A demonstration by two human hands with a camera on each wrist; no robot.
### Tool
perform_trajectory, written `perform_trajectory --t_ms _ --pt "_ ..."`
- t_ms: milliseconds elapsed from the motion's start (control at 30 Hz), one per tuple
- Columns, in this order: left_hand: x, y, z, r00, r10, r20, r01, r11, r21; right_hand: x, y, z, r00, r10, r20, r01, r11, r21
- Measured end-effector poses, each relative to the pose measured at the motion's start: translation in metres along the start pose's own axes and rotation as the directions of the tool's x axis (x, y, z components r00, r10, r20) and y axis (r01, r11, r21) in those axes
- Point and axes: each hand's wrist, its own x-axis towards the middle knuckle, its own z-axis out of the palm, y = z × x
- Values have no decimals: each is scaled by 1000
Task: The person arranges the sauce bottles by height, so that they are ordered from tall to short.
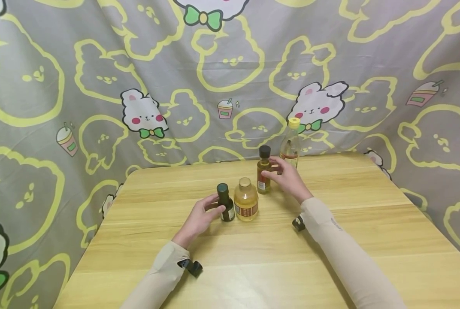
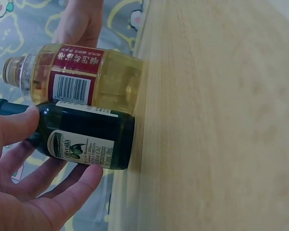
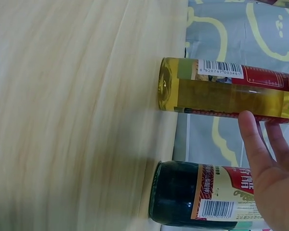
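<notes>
My left hand (image 1: 201,219) holds a small dark green olive oil bottle (image 2: 82,130) by its upper part, the thumb across its shoulder and the other fingers spread loosely behind. Right beside it stands a squat jar-like bottle of yellow liquid (image 1: 246,204) with a gold cap. Farther back, my right hand (image 1: 289,178) holds a slim bottle of yellow oil (image 3: 212,91) with a red label and black cap, between thumb and fingers. Behind that hand stands a taller clear bottle (image 1: 290,143) with a yellow cap, its lower part hidden in the head view. All the bottles are upright.
The wooden table (image 1: 261,266) carries the bottles near its middle and back. A grey curtain (image 1: 237,141) with cartoon rabbits hangs along its back edge and sides. Dark camera mounts sit on the left wrist (image 1: 191,267) and the right wrist (image 1: 298,223).
</notes>
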Motion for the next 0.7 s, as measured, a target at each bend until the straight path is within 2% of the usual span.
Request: perform_trajectory --t_ms 400,700 --pt "-1 2 1 1000 -18 -18 18 1000 -14 8 -1 8 996 -6 -87 3 999 -40" --pt "-1 2 1 1000 -15 -20 15 1000 -5 12 -3 18 983 -6 -186 -5 998 -59"
